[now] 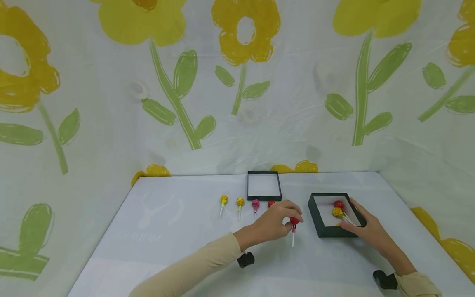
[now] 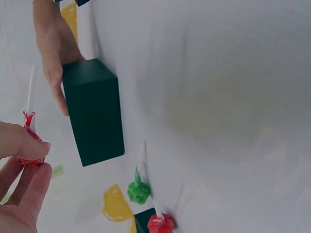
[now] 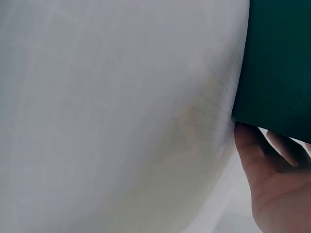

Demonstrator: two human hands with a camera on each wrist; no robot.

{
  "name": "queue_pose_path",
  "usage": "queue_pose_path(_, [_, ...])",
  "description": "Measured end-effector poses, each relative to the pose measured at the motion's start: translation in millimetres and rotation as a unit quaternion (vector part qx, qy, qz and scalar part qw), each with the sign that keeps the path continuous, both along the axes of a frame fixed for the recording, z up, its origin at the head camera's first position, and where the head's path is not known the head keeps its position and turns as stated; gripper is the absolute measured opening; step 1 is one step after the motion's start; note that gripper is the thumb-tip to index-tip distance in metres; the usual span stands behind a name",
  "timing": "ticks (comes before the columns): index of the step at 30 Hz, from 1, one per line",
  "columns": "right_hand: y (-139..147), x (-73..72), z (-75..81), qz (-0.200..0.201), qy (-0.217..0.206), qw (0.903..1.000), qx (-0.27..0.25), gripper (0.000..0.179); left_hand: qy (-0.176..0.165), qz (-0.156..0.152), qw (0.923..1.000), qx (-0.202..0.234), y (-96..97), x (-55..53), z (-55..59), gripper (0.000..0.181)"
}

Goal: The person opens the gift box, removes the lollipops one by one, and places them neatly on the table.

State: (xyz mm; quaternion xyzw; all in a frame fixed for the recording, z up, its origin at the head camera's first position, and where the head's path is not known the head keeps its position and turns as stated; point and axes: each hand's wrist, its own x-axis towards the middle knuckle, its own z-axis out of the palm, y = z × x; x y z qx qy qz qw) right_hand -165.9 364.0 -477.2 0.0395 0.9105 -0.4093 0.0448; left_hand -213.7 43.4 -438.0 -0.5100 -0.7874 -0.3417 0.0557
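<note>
My left hand (image 1: 273, 222) pinches a red-wrapped lollipop (image 1: 294, 220) by its candy head, the white stick hanging downward. To its right, a dark green box (image 1: 335, 232) stands with its open top facing up. My right hand (image 1: 372, 232) grips the right side of this box, thumb at the front rim. Inside lie a red lollipop (image 1: 338, 204) and a yellow lollipop (image 1: 337, 212). In the left wrist view, the held lollipop (image 2: 30, 124) appears beside the box (image 2: 95, 116). Fingers of the right hand (image 3: 279, 179) touch the box's end in the right wrist view.
Two yellow lollipops (image 1: 240, 201), a pink lollipop (image 1: 255, 203) and another red lollipop (image 1: 271, 203) form a row, partly behind my left hand. A green lollipop (image 2: 139, 191) shows in the left wrist view. The shallow box lid (image 1: 264, 198) lies at the table's back edge.
</note>
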Motion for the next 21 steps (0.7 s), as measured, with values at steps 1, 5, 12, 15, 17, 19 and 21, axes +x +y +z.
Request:
queue_pose_path(1, [-1,-0.2,0.4,0.000,0.000,1.0000,0.004,0.094,0.000,0.001,1.0000,-0.002,-3.3,1.0,1.0,0.024])
queue_pose_path(5, [-1,-0.6,2.9,0.004,0.002,0.9998,0.018,0.095,-0.008,0.007,0.9999,-0.010,-17.3,4.7,4.1,0.023])
queue_pose_path(12, [-2,0.3,0.2,0.012,0.010,0.9998,0.012,0.096,-0.029,0.033,0.9990,-0.006,-47.9,8.9,-1.1,0.026])
queue_pose_path(15, [-2,-1.1,-1.0,0.014,0.013,0.9998,0.011,0.096,-0.051,0.047,0.9976,0.001,-60.7,9.0,-2.9,0.026])
queue_pose_path(17, [-1,-1.7,-1.1,0.014,0.014,0.9997,0.014,0.096,-0.065,0.058,0.9962,0.004,-67.7,8.9,-3.5,0.026])
queue_pose_path(19, [0,-1.8,-0.8,0.012,0.014,0.9997,0.015,0.097,-0.075,0.069,0.9948,0.006,-73.8,9.2,-3.5,0.025])
queue_pose_path(21, [1,-1.5,-0.9,0.011,0.013,0.9998,0.013,0.097,-0.078,0.078,0.9939,0.005,-79.1,9.4,-3.6,0.024])
